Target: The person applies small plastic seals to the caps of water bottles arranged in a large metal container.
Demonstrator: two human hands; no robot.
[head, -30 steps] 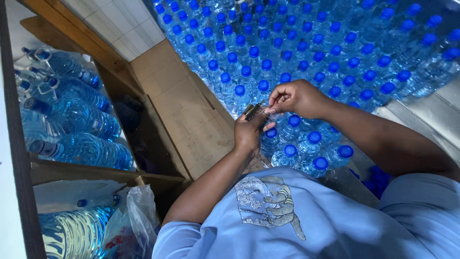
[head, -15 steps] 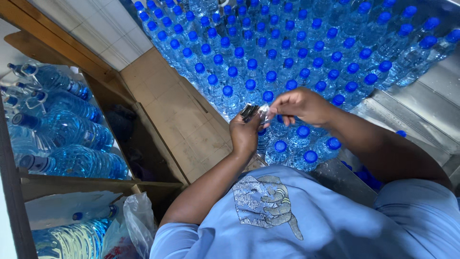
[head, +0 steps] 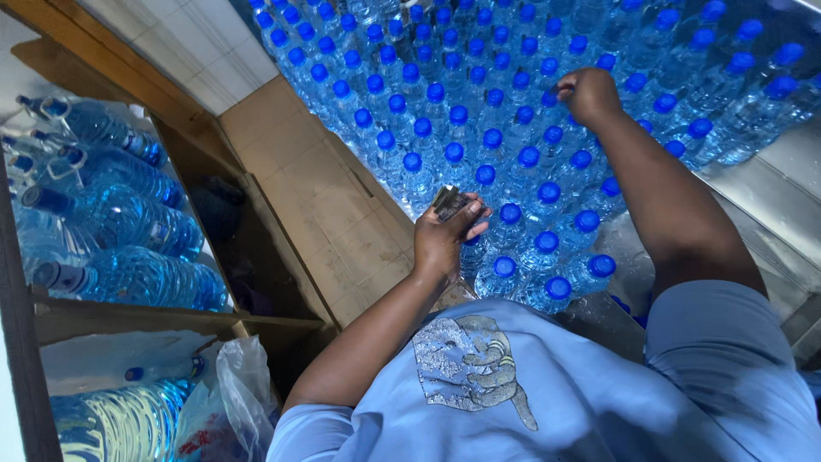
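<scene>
My left hand [head: 443, 241] hovers near the front edge of a crowd of small water bottles [head: 479, 137], fingers curled around a small stack of shiny seal sleeves [head: 448, 204] pinched between thumb and fingertips. My right hand [head: 588, 92] reaches farther out over the bottles, well apart from the left, its fingers bunched down on the blue cap [head: 564, 89] of one bottle in the middle rows; whether something sits between those fingertips I cannot tell. The bottles stand upright, packed cap to cap on a wet steel table [head: 770, 192] that runs off to the far right. To the left of them lies a flat sheet of brown cardboard [head: 329, 197]. Farther left, a wooden rack [head: 137, 315] holds large water jugs [head: 111, 214] lying on their sides, with more below beside a clear plastic bag [head: 244, 385]. My light blue shirt [head: 547, 393] with a printed patch fills the near edge
</scene>
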